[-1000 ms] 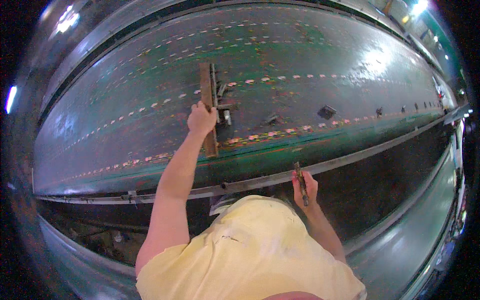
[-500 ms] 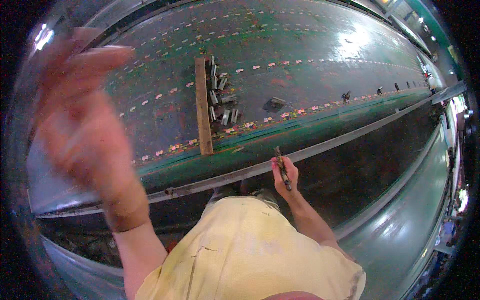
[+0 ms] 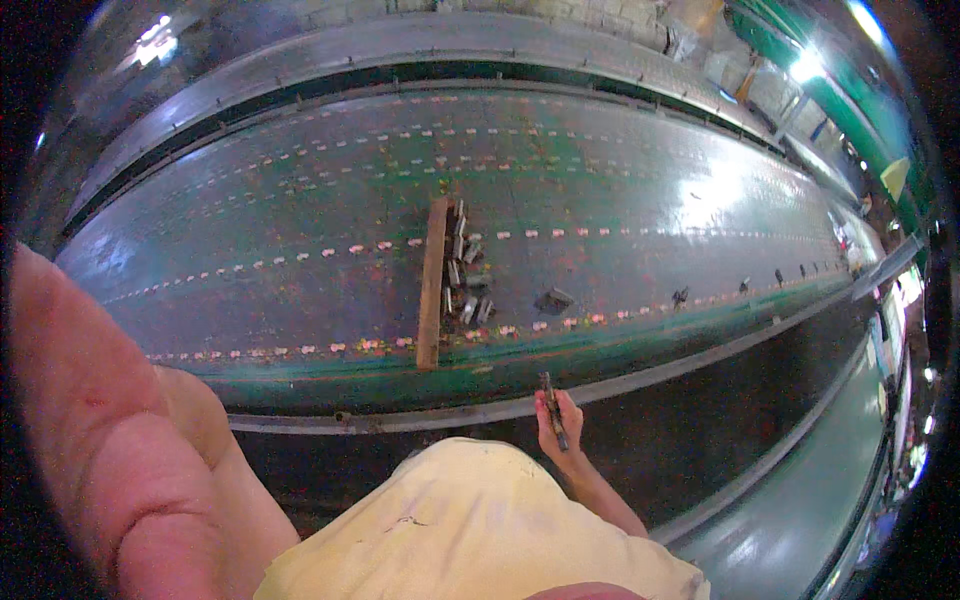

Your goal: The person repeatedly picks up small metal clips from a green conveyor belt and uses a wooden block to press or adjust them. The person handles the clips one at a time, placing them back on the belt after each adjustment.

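Observation:
My right hand (image 3: 557, 420) is closed around a slender dark rod-like tool (image 3: 553, 412), held upright just on my side of the long table's metal rail (image 3: 490, 408). Its exact kind is not clear. Large and close to the camera, my left hand (image 3: 110, 430) fills the left edge of the view. Its fingers are partly cut off and cannot be made out; nothing shows in it. On the table (image 3: 330, 300) ahead lies a wooden bar (image 3: 432, 290), with several small metal blocks (image 3: 470, 290) clustered along its right side.
Rows of small printed coloured motifs run along the dark green tabletop. A lone metal piece (image 3: 554, 299) lies right of the cluster, and several dark small pieces (image 3: 681, 296) line the near edge farther right. Another long green table (image 3: 790, 500) stands at lower right.
My left hand has come down and closer to the camera from its raised, blurred position. The view has tilted up, showing more of the far side. My right hand still holds the dark tool.

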{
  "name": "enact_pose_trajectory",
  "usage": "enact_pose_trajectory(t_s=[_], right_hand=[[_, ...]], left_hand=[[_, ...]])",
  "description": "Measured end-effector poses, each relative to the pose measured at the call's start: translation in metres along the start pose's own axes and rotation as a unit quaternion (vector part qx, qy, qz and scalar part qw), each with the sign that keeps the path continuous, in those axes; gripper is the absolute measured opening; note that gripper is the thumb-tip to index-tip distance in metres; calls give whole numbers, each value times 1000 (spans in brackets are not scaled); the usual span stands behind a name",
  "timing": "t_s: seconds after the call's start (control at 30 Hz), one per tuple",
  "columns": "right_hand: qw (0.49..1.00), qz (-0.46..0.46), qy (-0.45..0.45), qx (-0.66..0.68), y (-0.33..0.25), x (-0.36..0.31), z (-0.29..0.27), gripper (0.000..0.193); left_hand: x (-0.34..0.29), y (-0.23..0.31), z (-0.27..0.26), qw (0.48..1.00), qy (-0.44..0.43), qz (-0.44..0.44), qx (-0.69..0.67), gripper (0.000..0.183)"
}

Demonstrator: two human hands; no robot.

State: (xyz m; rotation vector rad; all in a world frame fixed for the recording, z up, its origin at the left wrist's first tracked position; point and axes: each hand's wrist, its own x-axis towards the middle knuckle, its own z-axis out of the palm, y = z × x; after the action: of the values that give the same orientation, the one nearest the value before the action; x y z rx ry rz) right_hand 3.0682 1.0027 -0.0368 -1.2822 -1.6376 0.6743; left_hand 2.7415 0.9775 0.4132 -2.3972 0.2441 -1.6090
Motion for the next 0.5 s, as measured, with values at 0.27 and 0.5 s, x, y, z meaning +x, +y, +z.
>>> enact_pose_trajectory(t_s=[0.27,0.5], right_hand=[[999,-5,17,35,-20,2,19,15],[1000,14,14,6,-29,-6,33,16]], left_hand=[[-2,16,-27,1000,-4,14,19,47],[-17,11,-47,999,15,32,-1,47]])
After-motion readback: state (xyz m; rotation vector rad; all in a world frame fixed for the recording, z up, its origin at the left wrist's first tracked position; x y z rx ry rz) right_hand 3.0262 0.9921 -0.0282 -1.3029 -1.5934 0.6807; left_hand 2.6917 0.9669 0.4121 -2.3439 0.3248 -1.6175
